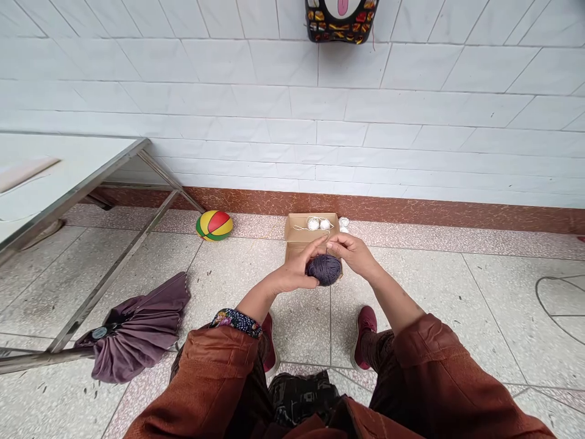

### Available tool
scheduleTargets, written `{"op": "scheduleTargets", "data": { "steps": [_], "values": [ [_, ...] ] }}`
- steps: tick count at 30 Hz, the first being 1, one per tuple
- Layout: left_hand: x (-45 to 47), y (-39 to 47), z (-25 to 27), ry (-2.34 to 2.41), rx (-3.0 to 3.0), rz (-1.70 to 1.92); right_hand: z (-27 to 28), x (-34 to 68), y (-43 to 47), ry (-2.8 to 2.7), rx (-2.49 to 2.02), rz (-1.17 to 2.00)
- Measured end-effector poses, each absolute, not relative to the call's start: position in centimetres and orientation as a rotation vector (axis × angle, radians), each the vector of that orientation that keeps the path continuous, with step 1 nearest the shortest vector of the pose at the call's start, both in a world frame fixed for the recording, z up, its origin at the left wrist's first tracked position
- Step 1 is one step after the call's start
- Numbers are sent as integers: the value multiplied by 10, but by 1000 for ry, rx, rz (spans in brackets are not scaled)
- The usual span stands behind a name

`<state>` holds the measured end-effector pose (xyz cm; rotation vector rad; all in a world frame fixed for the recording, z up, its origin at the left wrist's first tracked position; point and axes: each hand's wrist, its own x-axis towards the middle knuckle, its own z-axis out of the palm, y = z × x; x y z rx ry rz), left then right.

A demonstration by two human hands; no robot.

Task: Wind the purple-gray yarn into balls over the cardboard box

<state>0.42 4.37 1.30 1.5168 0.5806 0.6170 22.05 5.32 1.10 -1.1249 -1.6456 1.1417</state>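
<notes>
A ball of dark purple yarn (324,270) is held in my left hand (296,268), whose thumb and fingers curve round its left side. My right hand (354,253) is at the top right of the ball, with thumb and forefinger pinched together on what looks like a thin strand of the yarn. Behind and below the hands, an open cardboard box (292,230) stands on the floor. Small white balls of yarn (313,224) lie by its raised lid, and another white ball (344,222) sits just right of it. My hands hide part of the box.
A red, yellow and green ball (214,225) rests near the wall. A purple folded umbrella (141,329) lies beside a metal-framed table (86,189) at left. A black basket (340,21) hangs on the tiled wall. Grey cable (548,299) loops over the floor at right.
</notes>
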Motion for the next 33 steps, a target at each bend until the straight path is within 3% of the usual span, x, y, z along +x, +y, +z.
{"op": "scheduleTargets", "data": {
  "steps": [5,18,27,33],
  "values": [
    [5,45,15,414,1262,726,2,218,55,-1719,-1268,1100],
    [1,53,14,798,983,1006,9,209,40,-2050,-1183,1072],
    [-1,52,10,1110,1678,851,31,215,36,-1894,-1005,1160],
    [-3,43,9,832,1651,588,25,215,48,-1815,-985,979]
  ]
}}
